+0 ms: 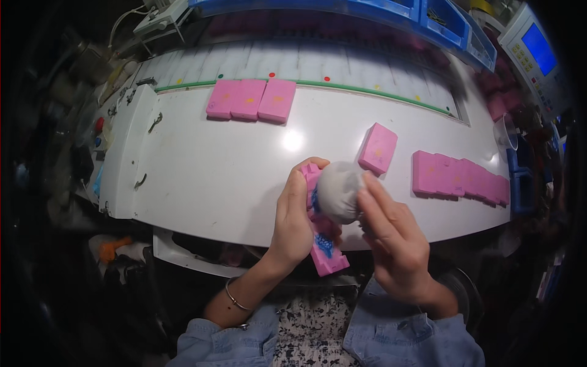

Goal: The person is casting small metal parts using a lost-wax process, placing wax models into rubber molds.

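My left hand (pixel 292 220) is wrapped round a pink rubber mould (pixel 331 264) that lies opened out, with blue patches (pixel 324 244) on its inner faces. My right hand (pixel 397 248) grips a round, grey-white cloth pouch (pixel 337 191) from its right side. The pouch is against or just above the upper part of the mould and hides much of it; I cannot tell whether they touch. Both hands are over the near edge of the white table. A single closed pink mould block (pixel 378 148) lies just beyond the pouch, to the right.
Three pink blocks (pixel 250 101) stand side by side at the far left. A row of several more (pixel 457 177) lies at the right. Behind them runs a green strip (pixel 361 87) before a white lined surface. Blue bins (pixel 391 12) and a control panel (pixel 538 52) border the back.
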{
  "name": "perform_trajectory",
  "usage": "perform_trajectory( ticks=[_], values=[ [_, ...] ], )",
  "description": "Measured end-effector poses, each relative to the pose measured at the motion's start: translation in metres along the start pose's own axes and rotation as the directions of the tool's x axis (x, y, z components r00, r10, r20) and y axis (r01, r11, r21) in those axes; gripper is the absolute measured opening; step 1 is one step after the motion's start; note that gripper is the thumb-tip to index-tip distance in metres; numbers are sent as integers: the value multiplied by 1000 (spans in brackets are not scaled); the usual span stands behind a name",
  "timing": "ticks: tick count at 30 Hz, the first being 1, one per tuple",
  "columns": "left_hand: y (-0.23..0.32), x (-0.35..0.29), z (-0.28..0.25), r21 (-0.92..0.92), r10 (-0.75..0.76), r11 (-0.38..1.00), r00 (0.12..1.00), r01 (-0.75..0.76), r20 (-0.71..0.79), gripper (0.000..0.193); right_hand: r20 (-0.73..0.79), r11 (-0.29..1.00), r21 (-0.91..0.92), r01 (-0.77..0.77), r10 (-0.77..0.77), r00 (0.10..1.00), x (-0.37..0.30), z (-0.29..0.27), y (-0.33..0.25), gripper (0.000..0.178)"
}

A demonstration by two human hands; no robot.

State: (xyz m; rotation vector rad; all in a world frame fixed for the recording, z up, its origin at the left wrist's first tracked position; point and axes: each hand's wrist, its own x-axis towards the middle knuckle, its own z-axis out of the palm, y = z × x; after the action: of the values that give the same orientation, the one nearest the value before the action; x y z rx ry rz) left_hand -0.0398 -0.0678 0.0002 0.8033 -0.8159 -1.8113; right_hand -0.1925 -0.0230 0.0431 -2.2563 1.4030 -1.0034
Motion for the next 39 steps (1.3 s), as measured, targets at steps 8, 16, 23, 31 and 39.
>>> perform_trajectory(
  ticks=[8,16,23,31,39],
  values=[
    [-9,9,0,126,124,986,988,-112,-88,47,-24,994,-94,55,-57,998,-6,19,5,63],
    [-13,4,-9,301,377,887,925,-349,-40,47,62,964,219,-152,141,988,-8,-8,-6,66],
    [-1,-5,2,447,480,764,873,-464,86,64,346,999,23,-37,27,938,-23,-23,-20,68],
    [-11,-1,-11,474,509,750,860,-461,31,59,273,990,121,-75,39,961,-26,-27,-18,65],
    [-10,-9,-22,395,490,810,870,-433,-51,49,318,987,117,-110,68,946,-21,-14,-7,69]
  ],
)
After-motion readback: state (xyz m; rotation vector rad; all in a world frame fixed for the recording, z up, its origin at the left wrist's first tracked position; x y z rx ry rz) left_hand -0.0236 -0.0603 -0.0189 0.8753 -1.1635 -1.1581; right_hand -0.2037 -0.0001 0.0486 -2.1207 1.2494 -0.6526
